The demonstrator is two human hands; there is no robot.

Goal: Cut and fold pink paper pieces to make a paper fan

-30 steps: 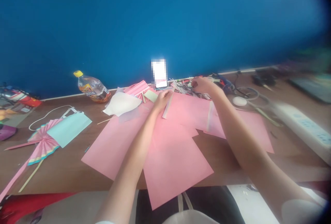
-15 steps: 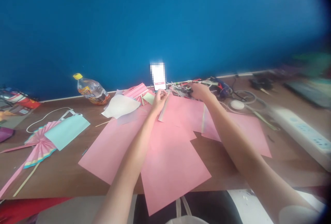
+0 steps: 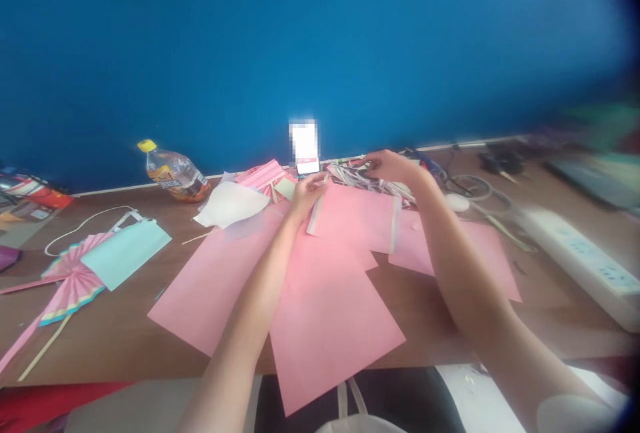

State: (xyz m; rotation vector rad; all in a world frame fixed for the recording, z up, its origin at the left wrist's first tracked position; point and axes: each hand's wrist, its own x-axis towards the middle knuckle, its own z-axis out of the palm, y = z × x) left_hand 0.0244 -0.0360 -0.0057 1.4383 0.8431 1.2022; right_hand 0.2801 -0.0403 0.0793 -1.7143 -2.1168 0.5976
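Observation:
A sheet of pink paper (image 3: pixel 357 209) with a pale strip along each side edge lies on other pink sheets (image 3: pixel 335 326). At its upper left corner is my left hand (image 3: pixel 309 196), fingers bent and closed on the paper's edge. My right hand (image 3: pixel 389 166) hovers at the far edge of the sheet, over a heap of thin paper strips (image 3: pixel 345 174). Its fingers point left and look apart, with nothing visible held in them. A lit phone (image 3: pixel 306 147) leans on the wall behind my left hand.
To the left are a tilted drink bottle (image 3: pixel 175 173), white paper (image 3: pixel 233 205), a pink folded fan (image 3: pixel 80 269) and a light blue card (image 3: pixel 127 253). On the right lie a white cable (image 3: pixel 475 189) and a power strip (image 3: pixel 580 259). A blue wall (image 3: pixel 320 39) closes the back.
My right hand has lifted slightly out of the paper strips, its wrist more bent and its elbow further out. My left hand stays at the sheet's corner. The view has shifted slightly.

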